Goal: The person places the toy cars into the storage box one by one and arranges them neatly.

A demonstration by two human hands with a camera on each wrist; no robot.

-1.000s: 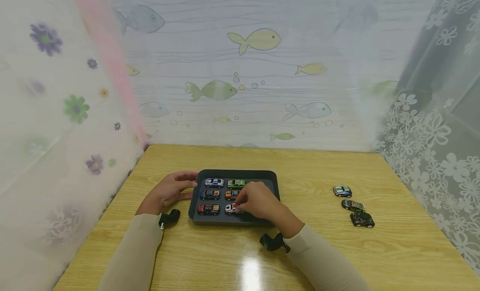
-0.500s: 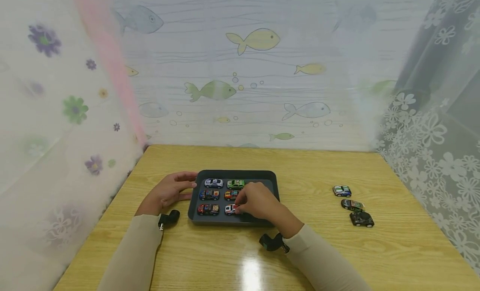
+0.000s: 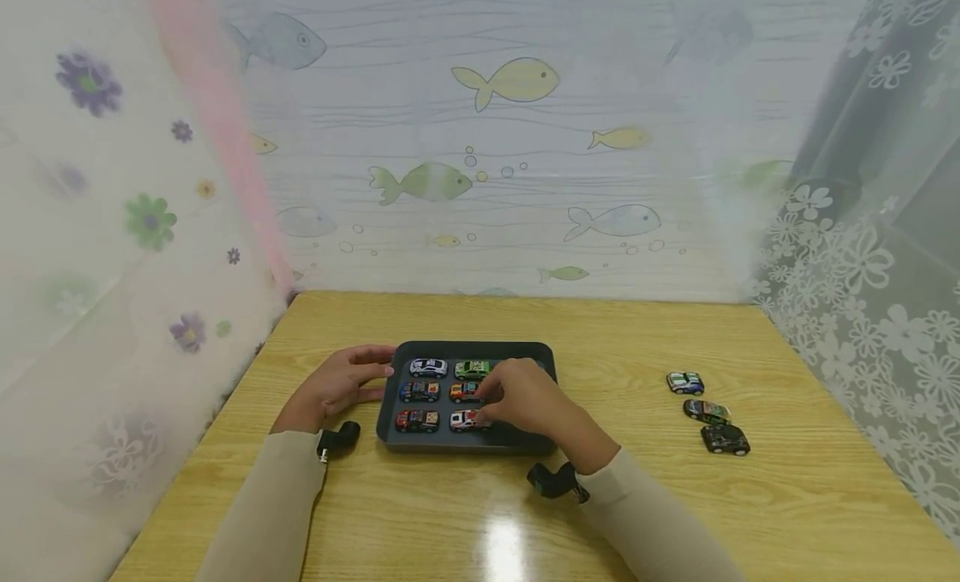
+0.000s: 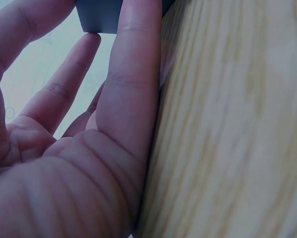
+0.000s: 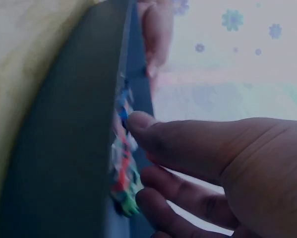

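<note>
Place: a draped nook, homelike in its decoration; whether it stands in a home cannot be told.
Far curtain (image 3: 495, 223): pale, printed with fish and bubbles.
Left curtain (image 3: 112, 298): white with coloured flowers, a pink strip (image 3: 225, 140) at its far edge.
Right curtain (image 3: 877, 257): greyish, patterned with white flowers.
Table (image 3: 420, 507): light wood grain, toy cars (image 3: 707, 412) lying at the right.

Long, plain beige sleeves (image 3: 258, 507) are worn, and at each cuff (image 3: 294, 439) a small, black, elbow-shaped device (image 3: 342, 438) with a silvery metal fitting (image 3: 324, 455) is carried.
</note>
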